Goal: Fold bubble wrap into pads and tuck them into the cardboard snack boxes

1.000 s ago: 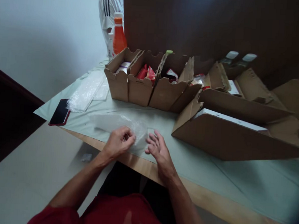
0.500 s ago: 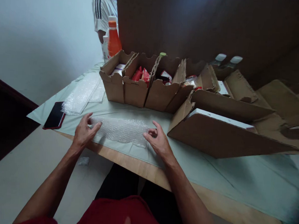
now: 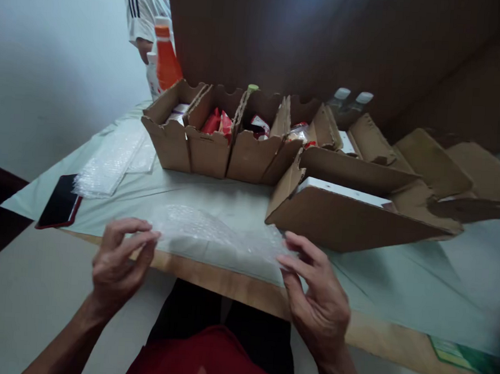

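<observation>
Bubble wrap point(image 3: 205, 232) is hanging over the table point(image 3: 244, 282) edge, box point(image 3: 358, 216) just behind; left hand point(image 3: 116, 266) and right hand point(image 3: 319, 298) are pinching its ends, palms down.

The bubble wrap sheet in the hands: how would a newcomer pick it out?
On the table, at its near edge before the cardboard boxes, the bubble wrap sheet stretches between left hand and right hand. The bubble wrap stack lies untouched by the phone.

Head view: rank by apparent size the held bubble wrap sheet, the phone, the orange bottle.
1. bubble wrap sheet, held by left hand and right hand; nearest the camera, which inflates it
2. phone
3. orange bottle, partly hidden, farther back; close to the phone
</observation>
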`<state>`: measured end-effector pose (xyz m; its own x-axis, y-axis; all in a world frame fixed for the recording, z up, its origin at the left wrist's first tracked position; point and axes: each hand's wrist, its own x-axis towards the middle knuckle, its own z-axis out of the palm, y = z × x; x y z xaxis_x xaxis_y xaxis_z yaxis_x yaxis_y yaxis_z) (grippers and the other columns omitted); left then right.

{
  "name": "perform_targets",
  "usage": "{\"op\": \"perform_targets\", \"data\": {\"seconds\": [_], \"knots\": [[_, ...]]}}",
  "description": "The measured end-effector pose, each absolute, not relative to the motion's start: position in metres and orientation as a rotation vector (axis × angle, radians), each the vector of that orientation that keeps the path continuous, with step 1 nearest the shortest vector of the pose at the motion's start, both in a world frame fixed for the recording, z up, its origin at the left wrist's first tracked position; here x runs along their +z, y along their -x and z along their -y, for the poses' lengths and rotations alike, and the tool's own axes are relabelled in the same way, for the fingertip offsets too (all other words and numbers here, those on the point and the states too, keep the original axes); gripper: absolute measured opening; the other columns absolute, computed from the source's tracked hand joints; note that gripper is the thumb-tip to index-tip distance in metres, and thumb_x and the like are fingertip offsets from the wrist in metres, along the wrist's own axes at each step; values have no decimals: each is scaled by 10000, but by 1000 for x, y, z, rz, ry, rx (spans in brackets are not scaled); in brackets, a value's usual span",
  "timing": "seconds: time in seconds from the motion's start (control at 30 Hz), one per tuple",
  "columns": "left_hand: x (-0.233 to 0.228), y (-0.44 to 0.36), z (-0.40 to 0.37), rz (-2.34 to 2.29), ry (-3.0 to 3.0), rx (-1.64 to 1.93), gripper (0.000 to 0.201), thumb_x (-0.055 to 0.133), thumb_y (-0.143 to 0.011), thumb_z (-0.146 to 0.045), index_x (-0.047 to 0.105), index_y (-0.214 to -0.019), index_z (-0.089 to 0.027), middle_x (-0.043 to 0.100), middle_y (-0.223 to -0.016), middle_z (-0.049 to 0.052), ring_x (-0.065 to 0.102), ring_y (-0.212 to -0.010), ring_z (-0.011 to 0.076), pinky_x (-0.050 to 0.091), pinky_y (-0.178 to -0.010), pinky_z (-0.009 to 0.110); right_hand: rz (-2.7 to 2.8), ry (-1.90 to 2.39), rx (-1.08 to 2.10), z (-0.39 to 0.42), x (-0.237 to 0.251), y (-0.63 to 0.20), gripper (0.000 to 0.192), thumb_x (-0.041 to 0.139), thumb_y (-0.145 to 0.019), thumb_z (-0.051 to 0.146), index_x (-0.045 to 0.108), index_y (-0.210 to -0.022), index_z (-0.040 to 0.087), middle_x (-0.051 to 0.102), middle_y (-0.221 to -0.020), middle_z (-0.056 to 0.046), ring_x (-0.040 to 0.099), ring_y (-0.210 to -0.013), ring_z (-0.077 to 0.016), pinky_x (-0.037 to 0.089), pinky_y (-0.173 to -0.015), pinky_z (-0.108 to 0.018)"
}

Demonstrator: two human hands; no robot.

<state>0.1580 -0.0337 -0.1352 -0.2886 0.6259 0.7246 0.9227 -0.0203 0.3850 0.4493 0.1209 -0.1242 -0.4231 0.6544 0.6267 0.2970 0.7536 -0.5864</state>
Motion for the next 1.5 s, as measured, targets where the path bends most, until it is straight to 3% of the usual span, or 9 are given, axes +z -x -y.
{"op": "perform_targets", "data": {"seconds": [0.23,0.53,0.6,0.73,0.83,1.0,1.23,1.37,1.5], "knots": [[-188,-185,20,1816,2042,-903,159,592,-939,-67,621,-966,-221,723,-1143,98,672,-1157,291,572,-918,449,2237,837,350,-115,-176,-512,254,544,-925,99,746,-958,251,733,-1222,-98,704,-1068,-254,618,-857,-436],[-175,-199,-19,1664,2036,-1025,197,637,-870,-58,647,-967,-229,745,-1186,88,648,-1242,302,518,-1021,479,2181,905,67,-115,-179,-543,346,576,-898,61,726,-1117,284,692,-1305,-82,646,-1215,-278,559,-984,-493],[-182,-201,-13,1799,2173,-907,179,621,-894,-132,664,-1034,-234,731,-1214,99,636,-1248,318,507,-1031,508,2313,1008,103,-112,-190,-561,325,563,-935,142,708,-1195,273,668,-1345,-108,651,-1203,-296,560,-969,-507],[-179,-208,1,2041,2188,-991,432,622,-909,-228,572,-1337,-259,624,-1370,137,575,-1308,346,463,-1092,577,2298,1149,159,-100,-188,-572,497,604,-956,305,543,-1444,234,497,-1532,-190,599,-1290,-354,533,-991,-551],[-169,-220,-11,2024,2153,-1072,415,607,-925,-180,579,-1326,-284,631,-1331,112,601,-1244,310,498,-1048,519,2292,1036,225,-100,-172,-533,460,590,-972,260,544,-1430,240,529,-1512,-173,574,-1328,-334,508,-1033,-536],[-186,-230,-50,2010,2308,-720,199,558,-929,-149,694,-1061,-209,694,-1026,102,622,-921,268,542,-802,429,2663,701,409,-115,-173,-451,330,583,-996,282,637,-1311,200,606,-1462,-139,526,-1381,-299,483,-1084,-492],[-208,-219,-51,1968,2351,-889,188,550,-958,-169,681,-1069,-248,697,-999,67,643,-895,229,560,-762,363,2518,938,69,-141,-204,-554,268,522,-1004,242,653,-1238,236,717,-1315,-92,654,-1229,-278,504,-971,-462],[-206,-206,-46,2039,2136,-882,260,568,-961,-271,649,-1208,-264,680,-1116,107,654,-978,274,563,-821,416,2356,1066,-54,-151,-202,-591,216,551,-988,264,640,-1179,217,753,-1180,-105,700,-1108,-270,505,-905,-425],[-201,-197,-44,2288,1807,-599,396,631,-897,-478,638,-1195,-217,656,-1170,159,621,-1016,367,536,-847,531,2443,1079,-71,-161,-201,-557,400,501,-1009,394,578,-1337,178,724,-1247,-149,688,-1123,-305,518,-882,-438]]}}
